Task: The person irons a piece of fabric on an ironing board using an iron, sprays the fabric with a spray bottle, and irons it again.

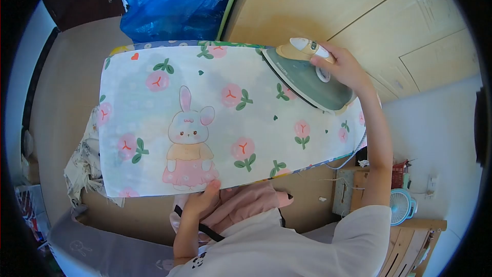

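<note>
While the right hand (pixel 344 65) wraps its fingers round the cream handle (pixel 293 52) of a green-and-cream electric iron (pixel 307 83), I find that iron at the far right of a white cloth printed with pink flowers and a rabbit (pixel 262 123), laid flat over a multicoloured patterned cover (pixel 174 44). The left hand (pixel 202 202) rests at the near edge, thumb on top; its other fingers are out of sight, so I cannot tell whether they pinch the fabric. In my judgement, a tug by that hand could wrinkle the cloth, the thin pale cord (pixel 353 155) could snag on the near right edge, and a hot iron left in one spot could scorch the print. Hidden from me is the iron's underside, so full contact is uncertain; the pink folded fabric (pixel 251 201) beside the left hand is hard to identify.
</note>
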The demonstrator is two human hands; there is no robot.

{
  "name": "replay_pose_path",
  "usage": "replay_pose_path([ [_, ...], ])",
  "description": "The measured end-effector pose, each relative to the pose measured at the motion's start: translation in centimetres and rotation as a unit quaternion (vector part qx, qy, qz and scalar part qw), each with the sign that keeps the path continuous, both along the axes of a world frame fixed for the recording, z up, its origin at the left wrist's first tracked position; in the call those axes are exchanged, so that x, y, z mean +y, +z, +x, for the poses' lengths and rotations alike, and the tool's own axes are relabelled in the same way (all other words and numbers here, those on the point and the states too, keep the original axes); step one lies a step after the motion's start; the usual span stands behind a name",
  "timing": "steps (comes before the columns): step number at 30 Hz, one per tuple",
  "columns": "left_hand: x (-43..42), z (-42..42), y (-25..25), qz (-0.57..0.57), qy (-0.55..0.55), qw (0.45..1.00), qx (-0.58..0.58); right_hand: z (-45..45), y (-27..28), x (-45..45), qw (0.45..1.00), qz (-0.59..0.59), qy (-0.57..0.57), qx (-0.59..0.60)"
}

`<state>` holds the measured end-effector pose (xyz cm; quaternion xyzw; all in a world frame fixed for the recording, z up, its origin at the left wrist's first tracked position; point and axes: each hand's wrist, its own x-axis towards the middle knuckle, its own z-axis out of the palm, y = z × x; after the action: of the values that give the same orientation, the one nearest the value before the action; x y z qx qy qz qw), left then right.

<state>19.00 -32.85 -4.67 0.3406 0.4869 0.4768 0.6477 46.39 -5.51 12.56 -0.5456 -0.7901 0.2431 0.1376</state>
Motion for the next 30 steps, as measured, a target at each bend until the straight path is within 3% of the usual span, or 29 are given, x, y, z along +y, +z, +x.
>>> replay_pose_path([
  [1, -0.1, 0.0, 0.0, -0.014, 0.001, 1.0, -0.003, -0.1, 0.0, -0.1, 0.998, 0.037, 0.006, -0.045],
  [5, -0.1, 0.1, 0.1, 0.029, -0.018, 0.999, 0.012, 0.9, 0.1, 0.0, 0.998, 0.008, 0.054, -0.033],
  [8, -0.2, 0.0, -0.3, -0.013, -0.019, 0.999, 0.03, 1.3, -0.2, 0.1, 0.987, 0.035, 0.152, -0.044],
  [11, 0.2, 0.1, -0.3, 0.022, -0.001, 0.999, 0.031, 0.3, 0.2, -1.1, 0.99, 0.062, 0.074, -0.098],
  [13, 0.2, -0.1, 0.0, 0.076, -0.022, 0.997, 0.026, -0.7, 0.7, -1.0, 0.986, 0.06, -0.056, -0.143],
  [15, 0.0, -0.2, -0.8, 0.062, -0.024, 0.998, 0.016, 0.6, -0.1, -0.2, 0.986, 0.099, -0.046, -0.127],
  [21, 0.2, 0.4, -1.0, 0.046, 0.018, 0.999, -0.014, 1.6, -0.4, -0.1, 0.982, 0.114, 0.118, -0.098],
  [24, 0.5, 0.7, -0.6, 0.041, 0.029, 0.999, -0.012, 1.0, -0.4, 0.1, 0.971, 0.164, 0.025, -0.171],
  [26, 0.6, 0.8, -0.4, 0.037, 0.036, 0.999, -0.008, 0.4, -0.1, 0.8, 0.956, 0.126, -0.127, -0.234],
  [30, 0.6, 0.7, -0.3, 0.037, 0.03, 0.999, -0.011, 1.8, 0.6, 2.2, 0.973, 0.028, -0.167, -0.158],
])
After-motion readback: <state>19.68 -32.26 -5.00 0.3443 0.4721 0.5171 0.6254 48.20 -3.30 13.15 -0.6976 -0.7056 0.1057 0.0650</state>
